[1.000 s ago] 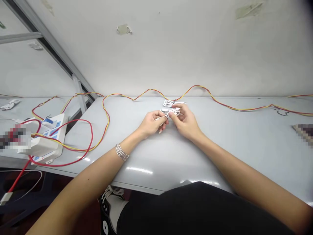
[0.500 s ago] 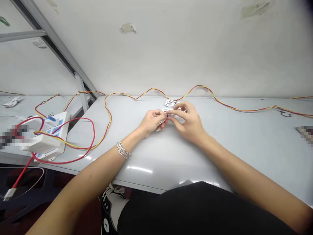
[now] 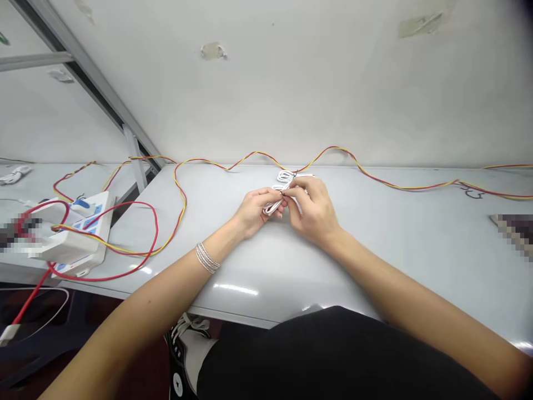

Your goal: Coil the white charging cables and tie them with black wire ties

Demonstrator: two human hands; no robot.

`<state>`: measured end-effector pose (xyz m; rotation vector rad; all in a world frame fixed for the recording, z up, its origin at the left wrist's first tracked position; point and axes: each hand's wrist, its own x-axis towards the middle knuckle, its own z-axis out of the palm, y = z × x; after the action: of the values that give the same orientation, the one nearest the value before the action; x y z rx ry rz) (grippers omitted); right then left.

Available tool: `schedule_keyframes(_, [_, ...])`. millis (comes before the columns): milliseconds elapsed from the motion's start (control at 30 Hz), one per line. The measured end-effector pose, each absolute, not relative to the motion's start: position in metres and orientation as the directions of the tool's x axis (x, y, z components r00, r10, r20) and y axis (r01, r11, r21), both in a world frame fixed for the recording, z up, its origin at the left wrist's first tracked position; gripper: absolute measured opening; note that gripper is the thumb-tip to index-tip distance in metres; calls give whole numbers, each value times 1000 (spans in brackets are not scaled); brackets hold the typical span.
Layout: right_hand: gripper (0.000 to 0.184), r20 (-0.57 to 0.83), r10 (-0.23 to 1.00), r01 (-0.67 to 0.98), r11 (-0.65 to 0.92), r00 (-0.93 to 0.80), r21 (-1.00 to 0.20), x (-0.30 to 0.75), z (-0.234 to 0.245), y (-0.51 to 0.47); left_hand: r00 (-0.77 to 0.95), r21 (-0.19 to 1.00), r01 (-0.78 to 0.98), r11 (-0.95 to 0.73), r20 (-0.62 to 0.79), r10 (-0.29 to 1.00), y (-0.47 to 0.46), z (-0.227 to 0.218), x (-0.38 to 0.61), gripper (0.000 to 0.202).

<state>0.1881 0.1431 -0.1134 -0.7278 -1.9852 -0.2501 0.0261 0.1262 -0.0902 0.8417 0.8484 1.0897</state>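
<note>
My left hand [image 3: 251, 214], with a silver chain bracelet at the wrist, holds a coiled white cable [image 3: 270, 209] just above the table. The cable's looped end shows below the thumb, and fingers hide part of the rest. Around the coil is a thin black twist tie [image 3: 282, 193], where the thumb and fingers of my right hand [image 3: 315, 214] are pinched together. Just behind the hands lies a second white cable bundle [image 3: 285, 176], also bound with a black tie.
A red and yellow twisted wire [image 3: 256, 153] runs along the back of the grey table [image 3: 216, 233]. On the left sits a white power strip [image 3: 97, 253] with plugs and a red cable loop. Black tie scraps [image 3: 472, 193] and a blurred-out object [image 3: 514, 230] lie right.
The held coil has turned so more of its loop shows below my left thumb. My right fingers have curled in closer at the tie. The view has shifted slightly.
</note>
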Motion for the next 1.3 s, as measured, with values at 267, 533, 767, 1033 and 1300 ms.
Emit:
schedule_keyframes(267, [10,846,451,481,830,-285,-280,186,-114,143,195,889,-402,218,-150,969,123,-92,33,11])
schedule_keyframes(533, [6,830,506,405,827,-233,-390,188,-111,142,284,845,-438,308,-195,939,125,-91,30,17])
schedule_keyframes(767, [21,790,535,383,826,-301,-414,192,-111,146,180,850,-455,266,-204,962,127,-93,29,7])
schedule_keyframes(1033, [12,815,515,402,828,-268,-391,192,-111,145,178,850,-445,282,-225,958,125,-90,31,8])
schedule_keyframes(1300, [11,791,486,423,847,-371,-322,195,-108,144,197,868,-412,276,-211,957,125,-90,29,11])
